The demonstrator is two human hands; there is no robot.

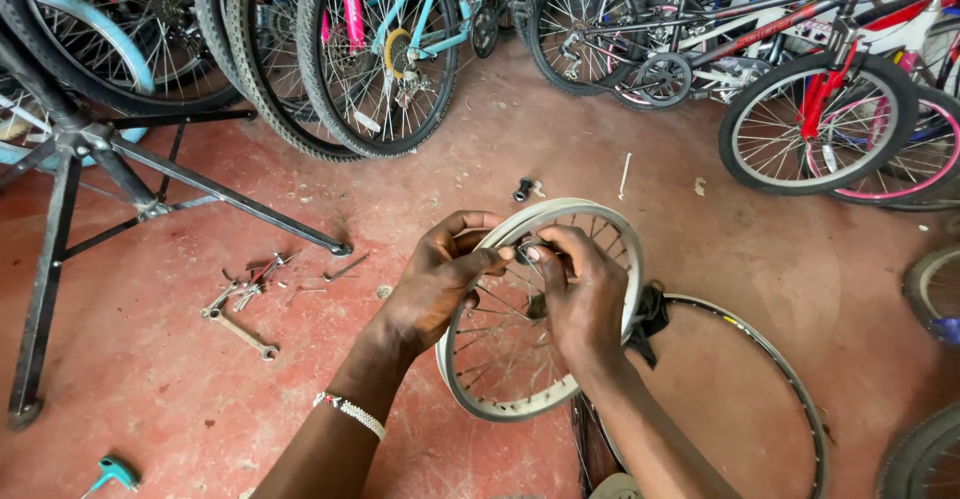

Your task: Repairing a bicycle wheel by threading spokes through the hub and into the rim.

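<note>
A small silver spoked bicycle wheel rim [490, 389] stands tilted in front of me, with no tyre on it. My left hand [435, 279] grips the rim's upper left edge, thumb over the spokes. My right hand [580, 294] reaches through the spokes near the top, its fingertips pinched on a small dark part at the rim's inner edge. A beaded bracelet [350, 414] circles my left wrist. The hub is mostly hidden behind my right hand.
A larger bare rim [790, 389] with a black rag [650, 314] lies on the red floor at right. Spanners and small tools [245, 304] lie at left beside a black repair stand [60, 219]. Several bicycles [400, 49] line the back. A teal tool [112, 474] lies at bottom left.
</note>
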